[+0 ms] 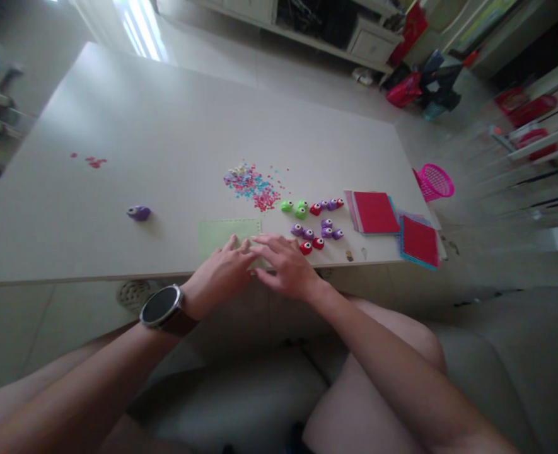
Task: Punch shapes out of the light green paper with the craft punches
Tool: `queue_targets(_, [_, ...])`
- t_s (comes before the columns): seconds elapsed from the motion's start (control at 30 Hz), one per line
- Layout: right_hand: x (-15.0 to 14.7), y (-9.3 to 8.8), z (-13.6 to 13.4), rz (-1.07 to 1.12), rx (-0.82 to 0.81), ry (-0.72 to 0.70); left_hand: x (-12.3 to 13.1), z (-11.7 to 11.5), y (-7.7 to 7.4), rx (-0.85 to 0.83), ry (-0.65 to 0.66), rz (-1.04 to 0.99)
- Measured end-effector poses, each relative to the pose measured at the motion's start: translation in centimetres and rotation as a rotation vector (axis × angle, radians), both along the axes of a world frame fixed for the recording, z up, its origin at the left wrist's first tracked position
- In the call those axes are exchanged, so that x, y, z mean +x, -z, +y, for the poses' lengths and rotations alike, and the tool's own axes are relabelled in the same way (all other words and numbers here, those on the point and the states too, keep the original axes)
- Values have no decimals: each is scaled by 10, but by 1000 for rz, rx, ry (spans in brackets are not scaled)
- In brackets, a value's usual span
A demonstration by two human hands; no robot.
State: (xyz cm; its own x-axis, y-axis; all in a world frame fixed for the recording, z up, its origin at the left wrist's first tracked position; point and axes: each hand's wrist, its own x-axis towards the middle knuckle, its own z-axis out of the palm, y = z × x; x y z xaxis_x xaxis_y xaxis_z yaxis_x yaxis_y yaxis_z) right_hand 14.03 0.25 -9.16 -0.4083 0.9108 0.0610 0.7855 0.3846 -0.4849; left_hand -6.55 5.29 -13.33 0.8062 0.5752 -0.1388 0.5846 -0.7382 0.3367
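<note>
A light green sheet of paper (212, 234) lies at the table's front edge, with a row of small notches along its far and right sides. My left hand (226, 268), a watch on its wrist, rests with fingers stretched out on the sheet's near part. Beside it my right hand (283, 261) reaches over the sheet's right side, fingers extended and thumb apart. The fingertips of both hands nearly meet, and they hide the sheet's near right corner. Close to my right hand stand several small craft punches, among them a red one (306, 248) and a purple one (308, 234).
Beyond the sheet lies a heap of coloured paper bits (255, 184). A lone purple punch (139, 213) stands left, with red bits (95, 162) farther back. Stacks of coloured paper, one red-topped (377, 212), another (419, 241), sit right. A pink basket (435, 183) stands beyond the table.
</note>
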Motion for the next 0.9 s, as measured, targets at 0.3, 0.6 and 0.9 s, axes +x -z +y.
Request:
queue_targets(0.3, [39, -15, 30, -196, -39, 411, 5, -2, -21, 32, -28, 51])
queue_targets(0.6, [23, -1, 23, -250, -135, 302, 3, 0, -22, 21, -21, 54])
queue_targets(0.9, [36, 19, 26, -54, -21, 347, 5, 1, -30, -81, -65, 71])
